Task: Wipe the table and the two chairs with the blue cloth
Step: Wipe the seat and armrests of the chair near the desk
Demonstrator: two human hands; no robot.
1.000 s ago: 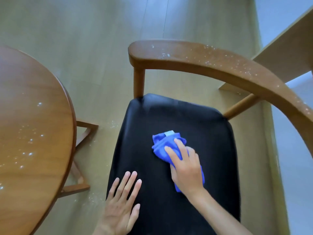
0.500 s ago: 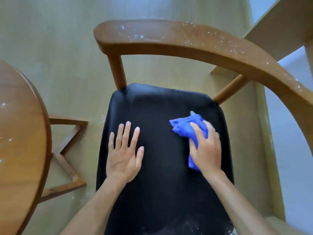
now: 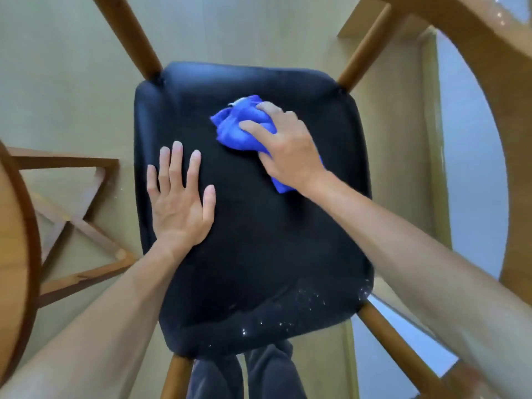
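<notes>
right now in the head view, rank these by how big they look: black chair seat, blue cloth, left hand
1. black chair seat, by far
2. left hand
3. blue cloth, though the right hand covers part of it, so this is unsure

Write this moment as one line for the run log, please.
step: wiping chair seat | right hand: grips blue cloth on seat | left hand: flat on seat | white specks: at near edge

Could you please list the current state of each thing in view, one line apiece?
blue cloth: bunched, on the seat's far half, under the right hand.
right hand: fingers curled over the cloth, pressing it down.
left hand: flat, fingers straight, resting on the seat.
chair seat: white specks along its near edge.
chair armrest: speckled white near the top.
</notes>
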